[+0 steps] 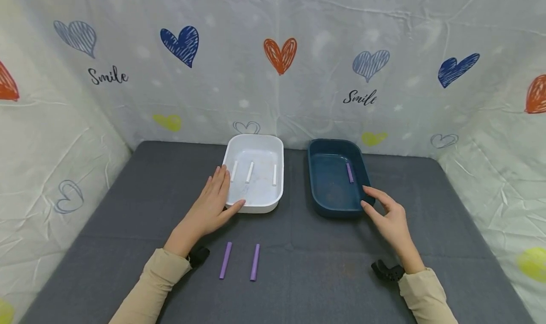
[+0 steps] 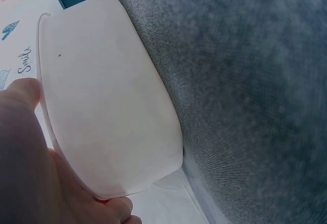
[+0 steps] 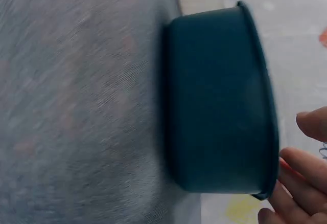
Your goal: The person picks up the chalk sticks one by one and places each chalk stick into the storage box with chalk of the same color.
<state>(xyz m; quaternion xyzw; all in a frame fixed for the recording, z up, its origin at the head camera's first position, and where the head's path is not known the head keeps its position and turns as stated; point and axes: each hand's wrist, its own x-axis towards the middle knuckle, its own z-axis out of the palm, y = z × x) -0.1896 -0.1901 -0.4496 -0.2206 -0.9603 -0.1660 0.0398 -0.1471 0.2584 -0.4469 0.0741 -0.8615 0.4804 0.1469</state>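
My left hand lies against the left front corner of a white tray, fingers straight along its side and thumb over the front rim. The left wrist view shows the tray's outer wall and my thumb at its rim. Three white sticks lie inside. My right hand is at the right front corner of a dark teal tray. In the right wrist view its fingers touch the rim and the thumb stands apart. One purple stick lies in the teal tray.
Two purple sticks, a left one and a right one, lie on the grey cloth in front of the white tray. Behind the trays hangs a pale curtain with hearts. A gap separates the trays.
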